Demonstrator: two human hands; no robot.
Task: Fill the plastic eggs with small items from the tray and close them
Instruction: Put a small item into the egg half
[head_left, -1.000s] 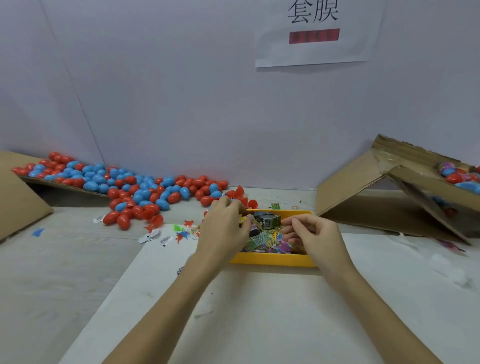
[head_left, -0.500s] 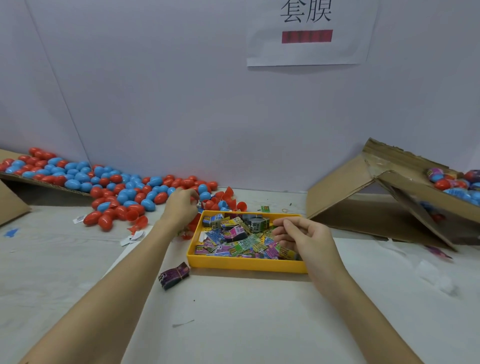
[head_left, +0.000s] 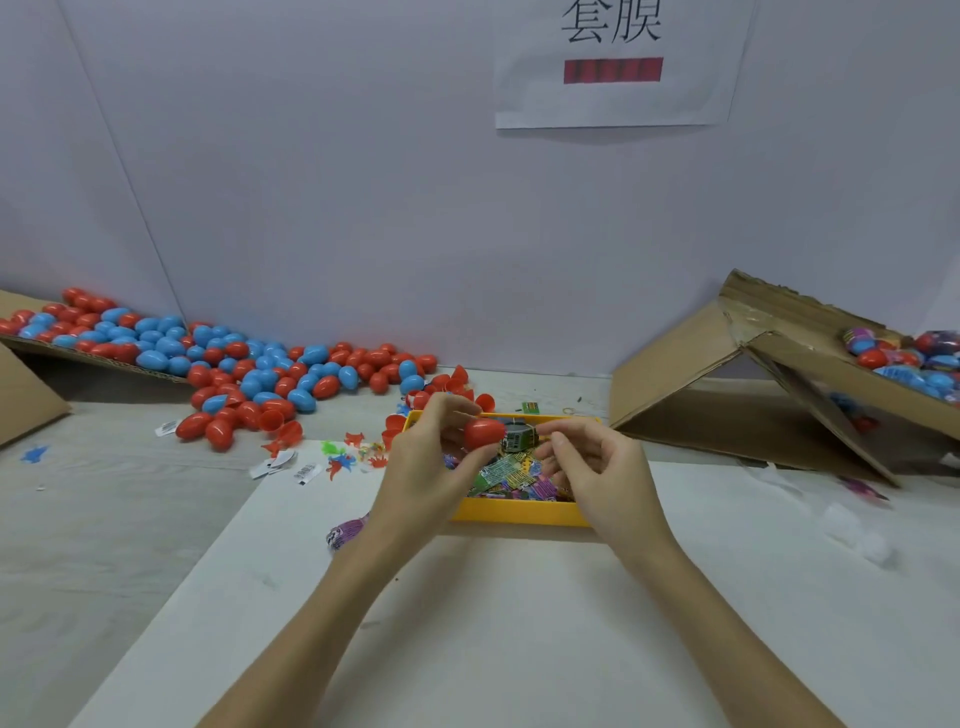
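A paper sign (head_left: 618, 62) hangs on the wall above a tilted cardboard box (head_left: 727, 384) at right.

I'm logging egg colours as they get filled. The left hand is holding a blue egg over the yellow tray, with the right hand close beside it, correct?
Not quite: the egg is red, not blue, as the head view shows. The rest stands: the left hand holds it over the yellow tray, and the right hand is close beside it.
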